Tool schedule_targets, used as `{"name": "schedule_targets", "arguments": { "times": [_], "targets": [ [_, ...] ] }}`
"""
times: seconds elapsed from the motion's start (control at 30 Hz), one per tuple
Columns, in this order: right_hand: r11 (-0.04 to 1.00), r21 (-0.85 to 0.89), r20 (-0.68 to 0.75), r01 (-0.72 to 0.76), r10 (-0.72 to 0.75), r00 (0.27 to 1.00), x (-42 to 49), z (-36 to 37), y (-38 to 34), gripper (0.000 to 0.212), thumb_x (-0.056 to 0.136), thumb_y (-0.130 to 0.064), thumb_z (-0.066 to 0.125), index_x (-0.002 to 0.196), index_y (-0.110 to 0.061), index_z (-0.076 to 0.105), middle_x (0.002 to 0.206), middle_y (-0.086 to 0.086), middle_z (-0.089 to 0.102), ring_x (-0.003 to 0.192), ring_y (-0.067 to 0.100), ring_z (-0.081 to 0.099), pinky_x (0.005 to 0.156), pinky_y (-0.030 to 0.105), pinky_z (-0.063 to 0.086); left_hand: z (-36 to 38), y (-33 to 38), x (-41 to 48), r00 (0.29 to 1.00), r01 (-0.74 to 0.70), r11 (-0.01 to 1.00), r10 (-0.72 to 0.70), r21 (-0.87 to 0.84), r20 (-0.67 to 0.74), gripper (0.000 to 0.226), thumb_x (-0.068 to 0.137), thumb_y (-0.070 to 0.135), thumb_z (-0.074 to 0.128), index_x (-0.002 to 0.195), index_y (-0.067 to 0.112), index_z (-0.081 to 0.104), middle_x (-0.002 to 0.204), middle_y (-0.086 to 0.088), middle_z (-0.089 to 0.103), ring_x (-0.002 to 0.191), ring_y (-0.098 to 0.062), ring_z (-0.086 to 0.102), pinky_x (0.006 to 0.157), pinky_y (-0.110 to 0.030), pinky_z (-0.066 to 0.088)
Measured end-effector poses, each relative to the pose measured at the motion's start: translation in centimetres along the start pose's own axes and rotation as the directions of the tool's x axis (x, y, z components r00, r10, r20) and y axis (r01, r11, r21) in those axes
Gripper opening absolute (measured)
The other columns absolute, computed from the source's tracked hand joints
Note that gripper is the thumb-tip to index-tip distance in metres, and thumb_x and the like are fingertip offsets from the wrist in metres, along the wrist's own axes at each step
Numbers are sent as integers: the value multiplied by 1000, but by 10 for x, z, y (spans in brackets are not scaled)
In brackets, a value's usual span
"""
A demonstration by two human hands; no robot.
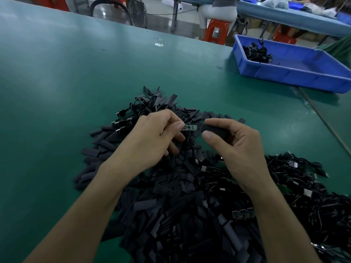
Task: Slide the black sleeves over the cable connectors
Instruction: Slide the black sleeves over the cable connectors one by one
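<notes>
My left hand (152,137) pinches a small green circuit-board connector (190,127) on a thin black cable, its free end pointing right. My right hand (235,141) holds a flat black sleeve (213,130) between thumb and fingers, its open end facing the connector with a small gap between them. Both hands hover above a big pile of loose black sleeves (171,196) on the green table (57,92).
A heap of black cables with connectors (303,186) lies at the right. More cables with USB plugs (125,120) lie behind my left hand. A blue bin (296,73) with several cables stands at the back right. A person sits on an orange stool (216,31) beyond the table.
</notes>
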State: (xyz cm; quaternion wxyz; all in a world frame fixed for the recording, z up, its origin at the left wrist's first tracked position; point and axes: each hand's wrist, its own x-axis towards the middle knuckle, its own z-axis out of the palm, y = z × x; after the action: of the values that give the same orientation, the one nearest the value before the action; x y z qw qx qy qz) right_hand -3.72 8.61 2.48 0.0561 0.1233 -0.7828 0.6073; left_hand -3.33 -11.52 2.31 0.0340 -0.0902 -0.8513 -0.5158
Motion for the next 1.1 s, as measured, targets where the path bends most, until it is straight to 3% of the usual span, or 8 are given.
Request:
{"name": "schedule_targets", "arguments": {
  "times": [0.17,0.33,0.73,0.97,1.1],
  "targets": [
    [998,-46,-19,45,-46,999,1,2,0,21,84,-23,78,99,-36,72,88,-20,74,80,-1,69,72,11,51,0,0,0,998,-29,1000,29,-8,-57,13,102,23,56,96,27,66,83,17,72,58,-7,70,52,-17,52],
    [996,-55,-37,63,-66,997,0,4,1,16,85,-26,75,99,-33,71,72,-13,72,65,1,66,64,9,47,1,2,-1,998,-43,999,41,-27,-46,14,103,20,56,97,25,67,80,16,72,59,-8,69,51,-17,50],
    [997,-38,-54,62,-64,996,-1,4,3,17,81,-33,73,97,-29,73,71,-7,73,62,4,67,62,12,49,1,3,0,999,-33,997,32,-73,-15,14,102,18,56,95,21,68,76,12,73,56,-9,69,50,-16,48],
    [997,-66,-42,38,-41,998,2,2,5,22,81,-25,80,102,-31,75,87,-15,76,77,1,70,73,15,53,-2,4,0,1000,3,991,1,-136,26,14,102,17,56,97,20,68,76,8,74,56,-11,68,49,-16,47],
    [993,-101,-15,63,-64,998,1,-1,5,23,81,-31,79,103,-35,75,94,-14,76,89,2,71,78,16,53,-4,4,0,999,27,986,-19,-167,49,14,101,17,58,95,19,70,73,6,74,54,-7,65,49,-16,47]
  ]
}}
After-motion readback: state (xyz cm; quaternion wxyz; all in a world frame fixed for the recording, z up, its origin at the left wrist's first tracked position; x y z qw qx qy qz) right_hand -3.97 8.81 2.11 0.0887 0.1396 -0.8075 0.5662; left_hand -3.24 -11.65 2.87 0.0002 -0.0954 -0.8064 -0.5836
